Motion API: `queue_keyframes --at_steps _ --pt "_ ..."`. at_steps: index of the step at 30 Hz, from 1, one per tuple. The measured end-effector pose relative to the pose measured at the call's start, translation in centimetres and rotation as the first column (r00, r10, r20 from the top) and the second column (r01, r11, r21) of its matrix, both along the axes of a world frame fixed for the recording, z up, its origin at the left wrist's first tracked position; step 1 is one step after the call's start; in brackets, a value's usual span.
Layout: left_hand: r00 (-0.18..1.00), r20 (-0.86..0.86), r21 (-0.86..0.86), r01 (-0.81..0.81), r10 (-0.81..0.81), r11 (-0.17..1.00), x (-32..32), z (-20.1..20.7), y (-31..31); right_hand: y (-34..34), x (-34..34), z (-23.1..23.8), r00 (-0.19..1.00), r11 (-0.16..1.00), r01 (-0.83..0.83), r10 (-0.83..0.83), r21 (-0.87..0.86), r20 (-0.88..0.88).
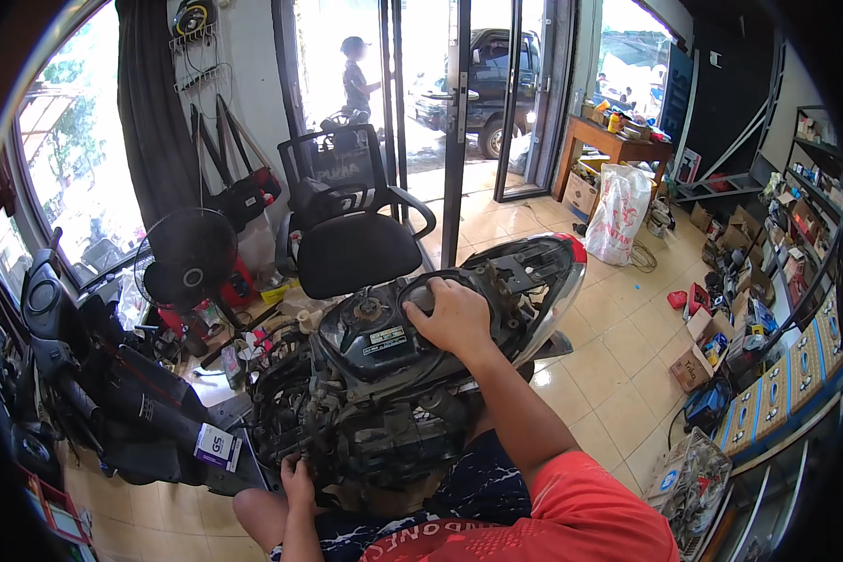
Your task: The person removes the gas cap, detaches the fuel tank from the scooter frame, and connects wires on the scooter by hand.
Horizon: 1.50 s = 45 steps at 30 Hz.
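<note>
Stripped scooter point(375, 365) nr. office chair point(351, 253), prob. mid-repair; R hand point(450, 318) atop it behind filler cap point(369, 307), thumb spread; L hand point(297, 482) curled low at front; can't tell if either grips; next move likely calls for R bracing, L finger-work.

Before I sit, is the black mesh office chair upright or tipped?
Upright: the black mesh backrest stands above the upward-facing black seat.

Bright glass door point(456, 140), dark curtain point(152, 112), glossy beige tiled floor point(618, 351), black office chair point(358, 251).
</note>
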<state>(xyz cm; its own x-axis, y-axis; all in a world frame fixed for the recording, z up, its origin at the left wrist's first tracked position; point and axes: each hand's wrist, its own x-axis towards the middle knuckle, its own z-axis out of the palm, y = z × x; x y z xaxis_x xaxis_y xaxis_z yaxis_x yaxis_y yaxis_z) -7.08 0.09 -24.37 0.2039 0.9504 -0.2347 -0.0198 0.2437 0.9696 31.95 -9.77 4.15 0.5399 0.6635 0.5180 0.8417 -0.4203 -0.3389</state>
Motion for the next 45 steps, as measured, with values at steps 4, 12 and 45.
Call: queue_keyframes --at_steps 4,12,45 --pt "1.000 0.000 0.006 -0.009 0.009 1.000 0.3 0.2 -0.1 0.0 0.0 0.0 1.000 1.000 0.005 -0.005 0.000 0.004" --pt "1.000 -0.006 0.008 -0.006 0.007 1.000 0.3 0.4 -0.2 -0.1 0.0 0.0 1.000 1.000 0.005 -0.005 0.013 0.007" --pt "1.000 -0.005 0.018 0.010 -0.010 1.000 0.2 0.8 -0.4 -0.1 -0.2 0.2 1.000 1.000 0.005 -0.005 -0.003 -0.011"
